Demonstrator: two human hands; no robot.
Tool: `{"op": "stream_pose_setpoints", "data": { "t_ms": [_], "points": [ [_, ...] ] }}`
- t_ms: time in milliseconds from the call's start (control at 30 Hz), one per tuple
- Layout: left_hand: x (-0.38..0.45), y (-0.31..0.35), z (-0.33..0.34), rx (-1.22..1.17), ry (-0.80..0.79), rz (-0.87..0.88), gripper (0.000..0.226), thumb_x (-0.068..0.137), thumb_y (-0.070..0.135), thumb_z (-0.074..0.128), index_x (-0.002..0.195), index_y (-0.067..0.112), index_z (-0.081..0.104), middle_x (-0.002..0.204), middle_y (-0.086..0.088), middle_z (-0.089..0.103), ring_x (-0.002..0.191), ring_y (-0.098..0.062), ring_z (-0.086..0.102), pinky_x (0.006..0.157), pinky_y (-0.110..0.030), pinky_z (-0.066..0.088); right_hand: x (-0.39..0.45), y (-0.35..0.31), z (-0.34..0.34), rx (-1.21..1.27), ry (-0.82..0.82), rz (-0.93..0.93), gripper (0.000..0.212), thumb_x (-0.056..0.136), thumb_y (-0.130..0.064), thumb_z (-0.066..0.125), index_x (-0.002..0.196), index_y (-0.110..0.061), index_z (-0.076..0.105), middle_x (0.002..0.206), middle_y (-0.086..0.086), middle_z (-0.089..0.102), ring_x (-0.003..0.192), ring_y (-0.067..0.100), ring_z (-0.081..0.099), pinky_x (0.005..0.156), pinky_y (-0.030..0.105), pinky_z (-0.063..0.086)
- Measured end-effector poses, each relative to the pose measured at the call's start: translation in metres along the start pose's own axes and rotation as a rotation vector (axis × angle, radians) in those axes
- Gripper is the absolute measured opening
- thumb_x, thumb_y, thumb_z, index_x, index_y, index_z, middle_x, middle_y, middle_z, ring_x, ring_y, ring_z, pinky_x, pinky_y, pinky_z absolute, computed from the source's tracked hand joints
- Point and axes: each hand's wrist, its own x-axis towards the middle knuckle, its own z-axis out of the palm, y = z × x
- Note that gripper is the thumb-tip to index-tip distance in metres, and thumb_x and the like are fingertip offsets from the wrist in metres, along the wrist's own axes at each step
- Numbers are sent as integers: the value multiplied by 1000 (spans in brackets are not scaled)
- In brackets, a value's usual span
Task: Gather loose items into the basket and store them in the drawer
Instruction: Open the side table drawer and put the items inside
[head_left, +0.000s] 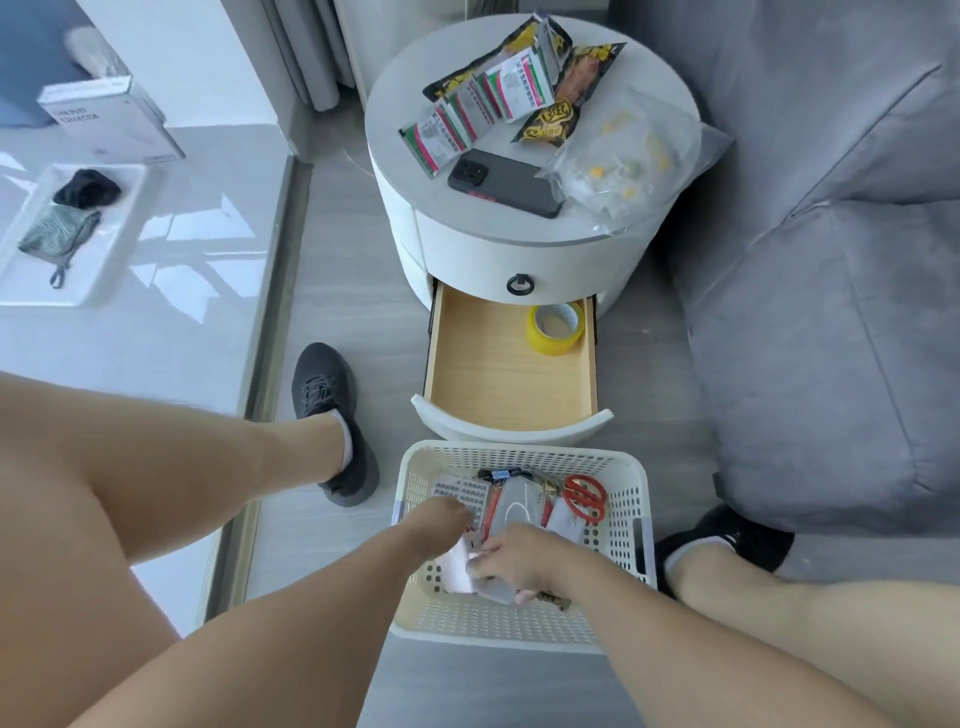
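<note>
A white perforated basket (623, 525) stands on the floor in front of the open bottom drawer (498, 374) of a round white side table (467, 239). Inside the basket lie red-handled scissors (586, 496), a grey pouch (511, 512), a printed card (462, 493) and small white packets (457, 569). Both my hands are down in the basket. My left hand (441, 519) reaches onto the card and packets, fingers hidden from view. My right hand (514, 561) curls around white packets near the basket's near side. The drawer holds a yellow tape roll (556, 327).
On the side table's top lie a black phone (504, 182), snack packets (498, 88) and a clear plastic bag (623, 156). A grey sofa (831, 260) fills the right. A glossy low table with a white tray (104, 249) is at left. My feet flank the basket.
</note>
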Motion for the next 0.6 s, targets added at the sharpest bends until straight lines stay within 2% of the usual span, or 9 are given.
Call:
{"op": "stream_pose_setpoints", "data": {
  "t_ms": [67,100,167,233,300,367,400,467,600],
  "points": [
    [-3,10,-15,-273,99,-24,28,104,26,50,117,11,68,116,-7,67,101,-21,61,86,-32,42,-16,-23,-32,66,-69,-73,15,90,-25,74,99,-14,79,104,4,78,103,21,75,87,42,65],
    [-6,16,-23,-370,120,-8,31,105,29,50,119,11,71,119,-6,68,105,-20,62,89,-33,41,-26,-32,-50,106,-81,-107,12,92,-21,72,95,-12,79,102,6,81,102,20,77,88,42,65],
    [-11,29,-37,-539,94,33,41,106,44,48,114,15,75,116,-2,73,104,-16,66,96,-37,44,-45,-43,-86,224,-41,-158,22,94,-16,65,101,-1,79,102,13,81,104,24,78,90,46,64],
    [-13,46,-49,-702,51,21,50,101,58,54,107,14,76,106,-4,77,97,-23,71,92,-38,49,-61,-52,-117,356,51,-231,27,95,-15,63,105,6,76,102,20,80,104,28,78,90,48,62],
    [-15,68,-60,-843,-8,74,44,101,52,59,110,11,72,96,-9,75,88,-26,72,74,-35,52,-71,-61,-139,466,190,-329,27,97,-19,65,106,3,77,99,20,80,100,28,78,85,47,63],
    [-17,90,-71,-948,18,146,28,103,38,60,116,15,68,99,-9,70,85,-24,70,61,-30,49,-71,-67,-154,557,377,-376,26,100,-26,66,104,-3,77,94,15,81,94,26,79,86,51,64],
    [-15,98,-77,-1006,69,178,22,103,31,62,118,17,67,104,-9,69,85,-23,67,61,-29,49,-67,-67,-160,620,466,-367,26,101,-30,67,101,-6,76,93,13,81,91,26,79,85,53,64],
    [-4,112,-89,-1077,170,225,24,101,17,64,125,17,66,114,-9,65,90,-23,62,67,-30,52,-52,-62,-170,752,571,-306,24,102,-34,68,98,-11,72,98,12,81,89,30,80,82,51,65],
    [29,125,-104,-875,280,211,32,100,11,62,130,21,62,122,-6,59,93,-21,64,88,-33,61,-9,-50,-175,916,563,-151,22,105,-26,65,116,-7,64,111,18,78,80,32,76,68,38,65]
  ]
}}
